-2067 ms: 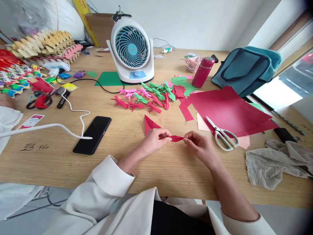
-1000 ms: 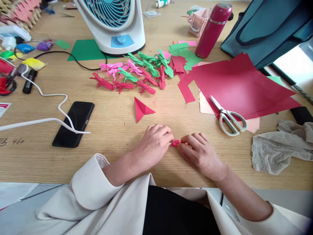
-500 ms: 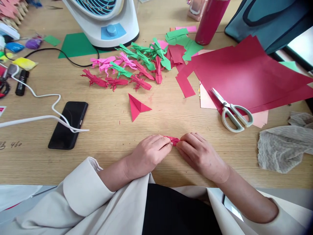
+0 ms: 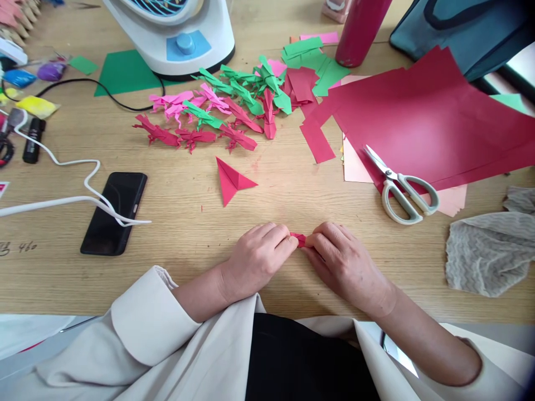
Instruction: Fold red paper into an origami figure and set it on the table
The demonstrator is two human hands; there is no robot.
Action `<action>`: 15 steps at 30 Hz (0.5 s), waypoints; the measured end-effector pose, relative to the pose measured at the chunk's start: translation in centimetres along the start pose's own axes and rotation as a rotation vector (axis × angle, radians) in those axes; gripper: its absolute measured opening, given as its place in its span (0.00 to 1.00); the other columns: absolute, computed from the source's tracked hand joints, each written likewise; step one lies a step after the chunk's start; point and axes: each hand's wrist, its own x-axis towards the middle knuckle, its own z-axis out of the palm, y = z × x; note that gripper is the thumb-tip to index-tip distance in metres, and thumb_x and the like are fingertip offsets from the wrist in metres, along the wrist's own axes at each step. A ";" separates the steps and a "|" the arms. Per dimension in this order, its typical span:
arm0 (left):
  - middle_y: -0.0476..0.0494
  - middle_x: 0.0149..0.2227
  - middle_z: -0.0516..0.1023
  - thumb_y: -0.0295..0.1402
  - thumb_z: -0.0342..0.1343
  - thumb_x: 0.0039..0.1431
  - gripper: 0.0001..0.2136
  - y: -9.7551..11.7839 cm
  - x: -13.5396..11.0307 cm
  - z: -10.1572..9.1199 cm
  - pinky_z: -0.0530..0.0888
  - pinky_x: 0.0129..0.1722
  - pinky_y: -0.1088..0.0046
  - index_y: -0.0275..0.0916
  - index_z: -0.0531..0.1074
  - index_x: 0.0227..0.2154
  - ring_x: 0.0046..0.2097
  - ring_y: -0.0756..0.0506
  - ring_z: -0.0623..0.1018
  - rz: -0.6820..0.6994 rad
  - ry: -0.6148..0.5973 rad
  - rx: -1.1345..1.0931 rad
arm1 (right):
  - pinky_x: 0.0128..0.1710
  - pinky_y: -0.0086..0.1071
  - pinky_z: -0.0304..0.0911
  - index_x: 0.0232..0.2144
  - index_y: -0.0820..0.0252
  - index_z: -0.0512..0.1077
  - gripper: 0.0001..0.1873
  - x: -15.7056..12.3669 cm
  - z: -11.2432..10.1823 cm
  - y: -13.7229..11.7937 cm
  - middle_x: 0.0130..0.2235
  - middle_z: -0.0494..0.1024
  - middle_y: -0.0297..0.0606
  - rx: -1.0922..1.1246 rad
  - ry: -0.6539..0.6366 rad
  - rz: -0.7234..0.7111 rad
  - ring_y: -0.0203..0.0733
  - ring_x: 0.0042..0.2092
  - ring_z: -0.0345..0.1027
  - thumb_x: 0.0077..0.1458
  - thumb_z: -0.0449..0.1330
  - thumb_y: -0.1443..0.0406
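Note:
Between my two hands, just above the near part of the table, is a small folded red paper (image 4: pixel 298 239); only its middle shows, the ends being covered by fingers. My left hand (image 4: pixel 261 257) pinches its left end. Fingers of my right hand (image 4: pixel 345 264) close on the right end. Beyond them lies a folded red paper triangle (image 4: pixel 234 181) with a creased, notched shape. Farther back rests a group of folded paper figures in red (image 4: pixel 236 137), green (image 4: pixel 246 92) and pink (image 4: pixel 173 106).
Scissors (image 4: pixel 401 186) lie partly on large red sheets (image 4: pixel 409 122) at the right, near a grey cloth (image 4: pixel 487 253). A phone (image 4: pixel 113 211) with a white cable (image 4: pixel 62 201) across it is at the left. A white fan (image 4: pixel 184 44) and red bottle (image 4: pixel 361 30) stand behind.
Both hands keep their pinch on the folded red paper. The left fingers have shifted slightly, and less of the paper shows between the hands. The whole view has shifted slightly.

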 end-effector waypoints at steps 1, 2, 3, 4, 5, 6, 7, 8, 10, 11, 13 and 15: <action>0.47 0.30 0.72 0.26 0.49 0.68 0.10 0.0 0.0 0.0 0.67 0.36 0.71 0.37 0.72 0.30 0.33 0.49 0.69 -0.003 -0.001 -0.003 | 0.37 0.37 0.61 0.33 0.63 0.70 0.09 -0.2 -0.1 0.0 0.34 0.70 0.41 0.003 0.003 0.014 0.42 0.35 0.62 0.66 0.53 0.70; 0.47 0.30 0.72 0.26 0.49 0.68 0.10 0.0 0.0 0.1 0.67 0.36 0.71 0.37 0.72 0.31 0.33 0.49 0.69 -0.006 -0.004 -0.008 | 0.37 0.37 0.61 0.34 0.63 0.70 0.08 -0.6 -0.2 0.1 0.34 0.70 0.41 0.009 0.008 0.030 0.42 0.35 0.63 0.66 0.53 0.70; 0.47 0.30 0.72 0.26 0.49 0.68 0.10 0.0 -0.1 0.1 0.67 0.36 0.71 0.37 0.72 0.31 0.33 0.49 0.69 -0.009 -0.008 -0.013 | 0.38 0.37 0.61 0.34 0.62 0.70 0.08 -1.0 -0.3 0.2 0.34 0.70 0.41 0.019 0.015 0.050 0.42 0.36 0.63 0.66 0.54 0.70; 0.47 0.30 0.71 0.26 0.49 0.68 0.10 0.0 -0.1 0.2 0.67 0.36 0.71 0.37 0.72 0.31 0.33 0.49 0.69 -0.011 -0.012 -0.020 | 0.38 0.37 0.62 0.35 0.62 0.70 0.07 -1.4 -0.4 0.3 0.34 0.70 0.41 0.036 0.030 0.072 0.41 0.36 0.64 0.66 0.54 0.70; 0.47 0.30 0.71 0.26 0.49 0.68 0.10 -0.1 -0.1 0.2 0.67 0.36 0.71 0.37 0.72 0.31 0.33 0.49 0.69 -0.014 -0.016 -0.026 | 0.38 0.37 0.62 0.36 0.62 0.70 0.06 -1.8 -0.5 0.3 0.35 0.70 0.40 0.055 0.049 0.100 0.41 0.36 0.64 0.65 0.54 0.70; 0.47 0.30 0.71 0.26 0.48 0.68 0.11 -0.1 -0.1 0.3 0.67 0.36 0.71 0.37 0.72 0.31 0.34 0.49 0.69 -0.017 -0.020 -0.033 | 0.38 0.36 0.62 0.37 0.62 0.70 0.05 -2.1 -0.6 0.4 0.36 0.70 0.40 0.069 0.067 0.129 0.41 0.37 0.64 0.65 0.55 0.70; 0.46 0.31 0.71 0.26 0.48 0.68 0.11 -0.1 -0.1 0.3 0.67 0.36 0.71 0.37 0.72 0.31 0.34 0.49 0.69 -0.022 -0.023 -0.041 | 0.38 0.36 0.62 0.37 0.61 0.70 0.04 -2.4 -0.6 0.4 0.36 0.70 0.40 0.075 0.082 0.154 0.40 0.37 0.64 0.65 0.55 0.70; 0.46 0.31 0.71 0.26 0.48 0.69 0.11 -0.1 -0.1 0.3 0.68 0.37 0.71 0.37 0.72 0.31 0.34 0.49 0.69 -0.028 -0.025 -0.050 | 0.38 0.36 0.61 0.37 0.61 0.71 0.04 -2.5 -0.7 0.4 0.36 0.70 0.40 0.074 0.091 0.171 0.40 0.37 0.64 0.65 0.56 0.70; 0.46 0.31 0.71 0.27 0.48 0.69 0.11 -0.1 -0.1 0.4 0.68 0.37 0.71 0.37 0.73 0.31 0.34 0.48 0.70 -0.043 -0.031 -0.068 | 0.38 0.36 0.60 0.36 0.60 0.71 0.04 -2.5 -0.6 0.2 0.36 0.71 0.39 0.058 0.092 0.181 0.40 0.36 0.64 0.65 0.56 0.69; 0.46 0.31 0.71 0.27 0.48 0.69 0.11 -0.1 -0.1 0.4 0.68 0.38 0.71 0.37 0.73 0.31 0.34 0.48 0.70 -0.052 -0.032 -0.076 | 0.38 0.36 0.60 0.37 0.60 0.71 0.04 -2.3 -0.6 0.1 0.36 0.71 0.39 0.050 0.084 0.180 0.40 0.36 0.65 0.65 0.56 0.69; 0.46 0.31 0.71 0.28 0.48 0.69 0.11 0.0 0.0 0.4 0.69 0.38 0.71 0.37 0.73 0.31 0.34 0.48 0.70 -0.066 -0.037 -0.094 | 0.38 0.37 0.58 0.37 0.60 0.71 0.05 -1.7 -0.5 -0.1 0.35 0.71 0.39 0.028 0.059 0.180 0.40 0.36 0.65 0.65 0.55 0.68; 0.46 0.31 0.72 0.28 0.49 0.69 0.11 -0.1 0.1 0.4 0.69 0.38 0.71 0.37 0.73 0.31 0.35 0.49 0.70 -0.080 -0.040 -0.115 | 0.38 0.37 0.57 0.36 0.60 0.72 0.07 -1.2 -0.3 -0.3 0.34 0.71 0.38 0.014 0.036 0.178 0.40 0.35 0.66 0.66 0.55 0.67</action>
